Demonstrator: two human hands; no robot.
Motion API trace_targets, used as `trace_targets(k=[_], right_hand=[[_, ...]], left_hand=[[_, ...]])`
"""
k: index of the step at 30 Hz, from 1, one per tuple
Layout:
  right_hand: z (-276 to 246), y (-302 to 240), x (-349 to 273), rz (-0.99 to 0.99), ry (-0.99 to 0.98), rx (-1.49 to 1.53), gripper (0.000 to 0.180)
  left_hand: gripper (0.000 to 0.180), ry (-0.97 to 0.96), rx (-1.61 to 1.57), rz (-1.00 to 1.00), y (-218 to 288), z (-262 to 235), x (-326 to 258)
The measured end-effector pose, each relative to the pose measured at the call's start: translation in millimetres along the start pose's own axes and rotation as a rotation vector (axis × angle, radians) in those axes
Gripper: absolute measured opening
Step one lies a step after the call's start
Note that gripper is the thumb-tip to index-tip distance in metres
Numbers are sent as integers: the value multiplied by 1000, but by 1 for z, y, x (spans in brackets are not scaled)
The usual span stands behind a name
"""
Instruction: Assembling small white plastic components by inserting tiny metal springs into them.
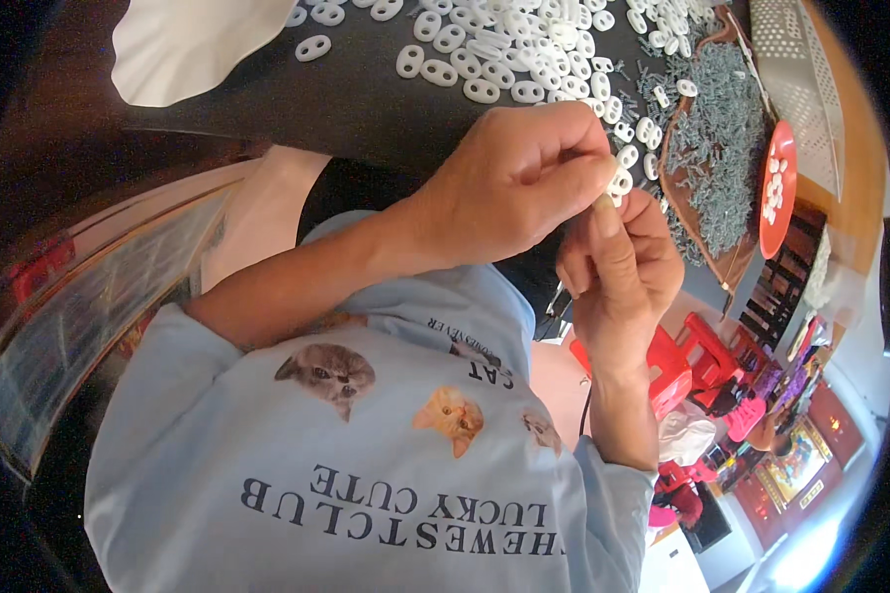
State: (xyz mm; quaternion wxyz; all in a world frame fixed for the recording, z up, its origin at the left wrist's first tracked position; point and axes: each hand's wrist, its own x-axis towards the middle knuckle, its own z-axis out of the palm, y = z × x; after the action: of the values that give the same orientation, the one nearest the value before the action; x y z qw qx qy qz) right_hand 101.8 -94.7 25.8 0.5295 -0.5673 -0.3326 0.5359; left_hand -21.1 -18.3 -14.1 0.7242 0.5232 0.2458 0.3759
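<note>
Pinching a small white oval link [620,183] right of centre frame, the left hand [514,183] and right hand [618,262] close on it above the dark worktop [366,99], whose near edge runs just beneath; loose white links [494,49] crowd the upper frame.

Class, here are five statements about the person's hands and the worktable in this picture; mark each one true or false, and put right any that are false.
1. Both hands meet over a small white oval piece. True.
2. The left hand lies flat on the table. False: it is raised and pinching the piece.
3. Many white oval pieces lie loose on the dark table. True.
4. The red dish is full of grey metal parts. False: it holds a few white pieces; the grey parts fill the brown tray beside it.
5. The right hand holds a screwdriver. False: its fingers grip the small piece, and no such tool shows.
</note>
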Motion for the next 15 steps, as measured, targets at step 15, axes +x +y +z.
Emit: trace_targets(k=[15], right_hand=[[-1, 11, 2, -87, -22, 117, 12]], left_hand=[[16, -13, -62, -6, 3, -1, 0]])
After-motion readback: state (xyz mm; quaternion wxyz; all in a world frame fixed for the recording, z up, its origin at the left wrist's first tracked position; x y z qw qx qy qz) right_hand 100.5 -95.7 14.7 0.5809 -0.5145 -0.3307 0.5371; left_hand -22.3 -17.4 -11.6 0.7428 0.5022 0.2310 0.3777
